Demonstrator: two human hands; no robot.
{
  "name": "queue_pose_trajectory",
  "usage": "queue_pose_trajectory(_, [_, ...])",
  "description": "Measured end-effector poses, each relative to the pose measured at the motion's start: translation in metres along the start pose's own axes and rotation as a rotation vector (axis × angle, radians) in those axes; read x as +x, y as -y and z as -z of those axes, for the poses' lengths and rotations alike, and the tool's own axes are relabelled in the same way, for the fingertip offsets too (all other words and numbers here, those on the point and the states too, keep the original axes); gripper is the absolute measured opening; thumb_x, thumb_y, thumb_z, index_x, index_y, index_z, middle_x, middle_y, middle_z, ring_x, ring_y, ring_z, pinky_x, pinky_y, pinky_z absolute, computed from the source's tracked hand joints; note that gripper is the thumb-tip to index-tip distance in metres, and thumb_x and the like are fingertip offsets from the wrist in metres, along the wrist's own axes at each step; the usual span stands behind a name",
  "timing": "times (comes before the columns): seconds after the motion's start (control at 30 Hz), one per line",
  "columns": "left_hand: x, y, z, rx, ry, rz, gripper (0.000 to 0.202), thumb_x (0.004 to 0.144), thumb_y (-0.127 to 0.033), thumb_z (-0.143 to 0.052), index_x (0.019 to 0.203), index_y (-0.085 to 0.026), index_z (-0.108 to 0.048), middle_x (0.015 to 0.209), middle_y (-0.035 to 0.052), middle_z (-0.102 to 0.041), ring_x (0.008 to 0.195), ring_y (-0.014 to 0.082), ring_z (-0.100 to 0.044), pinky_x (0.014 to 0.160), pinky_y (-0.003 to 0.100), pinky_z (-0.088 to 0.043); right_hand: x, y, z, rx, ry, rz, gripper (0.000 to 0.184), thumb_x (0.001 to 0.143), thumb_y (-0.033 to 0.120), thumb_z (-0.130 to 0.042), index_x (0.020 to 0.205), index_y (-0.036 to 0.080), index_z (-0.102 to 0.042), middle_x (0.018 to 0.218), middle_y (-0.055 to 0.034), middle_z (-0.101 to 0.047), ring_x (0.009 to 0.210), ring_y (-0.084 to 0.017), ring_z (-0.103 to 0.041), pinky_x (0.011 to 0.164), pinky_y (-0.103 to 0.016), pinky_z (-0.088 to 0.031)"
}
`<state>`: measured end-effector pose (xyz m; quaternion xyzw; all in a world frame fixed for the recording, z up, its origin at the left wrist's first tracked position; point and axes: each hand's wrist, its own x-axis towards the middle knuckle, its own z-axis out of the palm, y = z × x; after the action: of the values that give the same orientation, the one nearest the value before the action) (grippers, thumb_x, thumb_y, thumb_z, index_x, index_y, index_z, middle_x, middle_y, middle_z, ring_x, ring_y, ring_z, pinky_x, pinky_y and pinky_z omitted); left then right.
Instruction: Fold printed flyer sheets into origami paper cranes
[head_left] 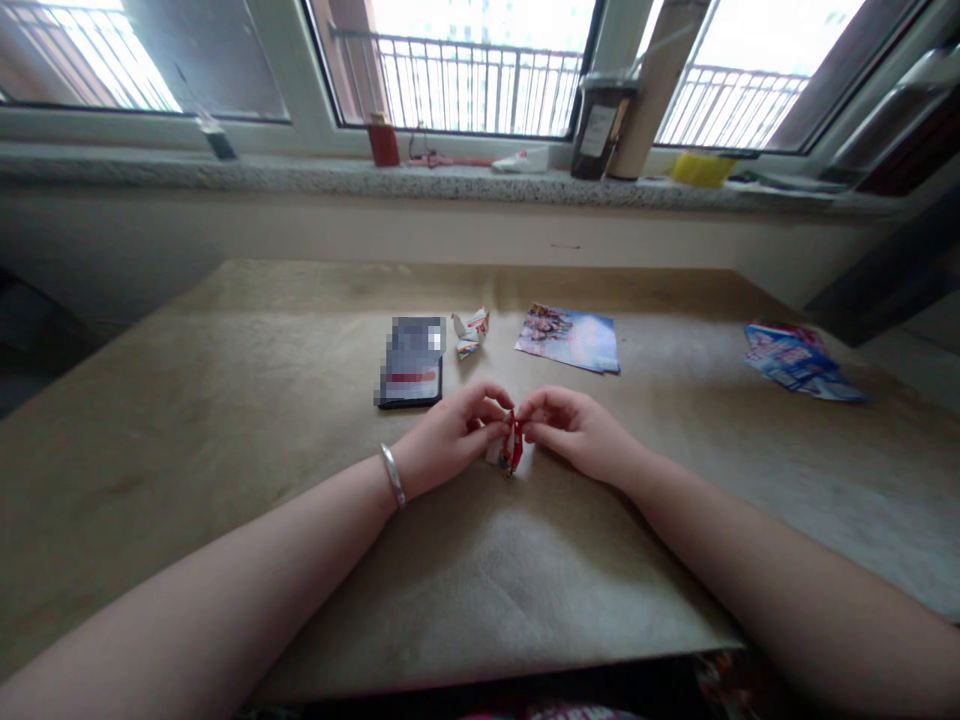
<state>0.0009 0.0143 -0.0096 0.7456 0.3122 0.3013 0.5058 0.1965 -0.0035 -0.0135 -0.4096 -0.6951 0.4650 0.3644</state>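
ITEM: folded red-and-white paper [511,445] | PLACE: between hands, mid tan tabletop [187,480] | HOLD: left hand [446,438], right hand [577,432], fingers [487,400] curled, pinching it | NEARBY: phone [411,362] 10 o'clock; folded paper piece [471,332] 12 o'clock; printed sheet [568,338] 1 o'clock; printed sheets [802,362] 2 o'clock

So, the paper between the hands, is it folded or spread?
Folded: the red and white paper stands in narrow creases between the left hand and right hand.
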Motion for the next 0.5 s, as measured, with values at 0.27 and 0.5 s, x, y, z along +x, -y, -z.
queue_pose_trajectory(0.27, [-0.002, -0.004, -0.001, -0.055, 0.091, 0.027, 0.019, 0.084, -0.026, -0.053, 0.099, -0.015, -0.047, 0.079, 0.0024, -0.064, 0.068, 0.0107, -0.058, 0.06, 0.022, -0.044, -0.003, 0.007, -0.002, -0.094, 0.004, 0.051, 0.005, 0.076, 0.02, -0.057, 0.079, 0.017, -0.055, 0.066, 0.0029, -0.051, 0.057, -0.009, -0.046, 0.056, -0.023, -0.04])
queue_pose_trajectory(0.5, [-0.001, -0.009, 0.001, 0.178, 0.123, 0.049, 0.02, 0.082, -0.034, -0.055, 0.085, -0.014, -0.058, 0.07, -0.0012, -0.056, 0.062, 0.0094, -0.048, 0.058, 0.021, -0.038, -0.004, 0.011, -0.001, -0.307, -0.067, 0.264, 0.008, 0.074, 0.011, -0.054, 0.075, 0.019, -0.054, 0.07, 0.001, -0.052, 0.065, -0.01, -0.049, 0.061, -0.024, -0.041])
